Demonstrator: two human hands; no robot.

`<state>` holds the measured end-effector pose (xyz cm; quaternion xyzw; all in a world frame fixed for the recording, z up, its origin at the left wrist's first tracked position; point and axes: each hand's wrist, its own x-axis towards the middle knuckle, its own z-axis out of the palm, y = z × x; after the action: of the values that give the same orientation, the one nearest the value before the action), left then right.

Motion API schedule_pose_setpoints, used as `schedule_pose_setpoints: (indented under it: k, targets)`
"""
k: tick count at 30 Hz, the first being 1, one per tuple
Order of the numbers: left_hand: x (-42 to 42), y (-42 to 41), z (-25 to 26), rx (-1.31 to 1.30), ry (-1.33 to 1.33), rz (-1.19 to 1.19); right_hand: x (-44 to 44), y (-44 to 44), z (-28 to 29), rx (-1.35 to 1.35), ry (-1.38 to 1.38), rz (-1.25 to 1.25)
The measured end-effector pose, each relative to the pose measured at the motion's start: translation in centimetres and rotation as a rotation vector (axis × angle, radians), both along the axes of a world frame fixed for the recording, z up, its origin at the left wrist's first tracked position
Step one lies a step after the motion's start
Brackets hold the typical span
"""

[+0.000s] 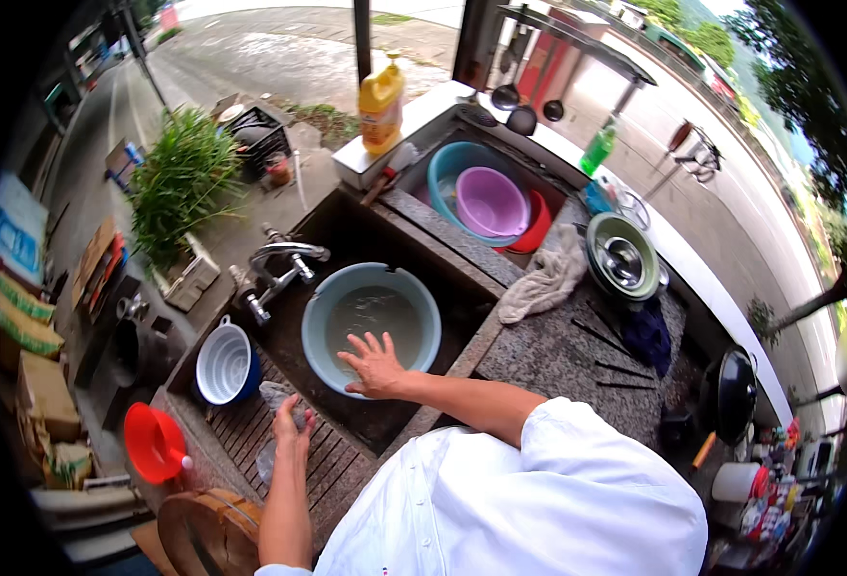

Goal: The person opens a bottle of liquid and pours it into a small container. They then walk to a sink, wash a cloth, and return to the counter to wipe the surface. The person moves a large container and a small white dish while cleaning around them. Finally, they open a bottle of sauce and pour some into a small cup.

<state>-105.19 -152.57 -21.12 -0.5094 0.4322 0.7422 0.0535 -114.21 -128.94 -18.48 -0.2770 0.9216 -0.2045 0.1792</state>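
Observation:
A light-blue plastic basin (308,342) with cloudy water in it stands in the dark stone sink (459,306). My right hand (377,369) is over the basin's near side, fingers spread, holding nothing; whether it touches the rim is unclear. My left hand (294,425) is above the ribbed stone washboard (323,461), with its fingers apart. A greyish crumpled item (276,394) lies just beyond its fingertips, partly hidden by them. A piece of clear plastic (265,462) shows beside the left wrist. The chrome tap (276,263) is at the sink's left edge.
A blue-and-white strainer (225,363) and a red plastic scoop (153,443) stand left. Beyond the sink, nested basins (492,201) fill a second compartment. A grey towel (546,277), chopsticks (621,369) and stacked bowls (621,255) occupy the right counter. A round chopping block (204,529) is lower left.

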Motion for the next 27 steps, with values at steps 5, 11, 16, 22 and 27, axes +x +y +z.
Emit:
schedule_pose_setpoints:
  k: [5,11,16,22,27]
  targets:
    - [0.6,6.5,3.8,-0.122,0.379,-0.522,2.9,2.7,1.3,-0.517,-0.454,-0.2]
    - [1.0,15.7,9.1,-0.391,0.565,-1.017,6.1,8.5,4.0,-1.053,-0.632,-0.496]
    - [2.9,18.0,13.8,0.14,0.599,-0.73,8.0,11.1,7.3,-1.379,-0.633,-0.576]
    - [4.9,21.1,15.3,-0.795,0.631,-1.019,12.7,15.5,8.5,-1.485,-0.618,-0.506]
    - [5.8,26.1,15.9,-0.545,0.795,-1.117,17.4,20.4,10.3,-1.486,-0.514,-0.627]
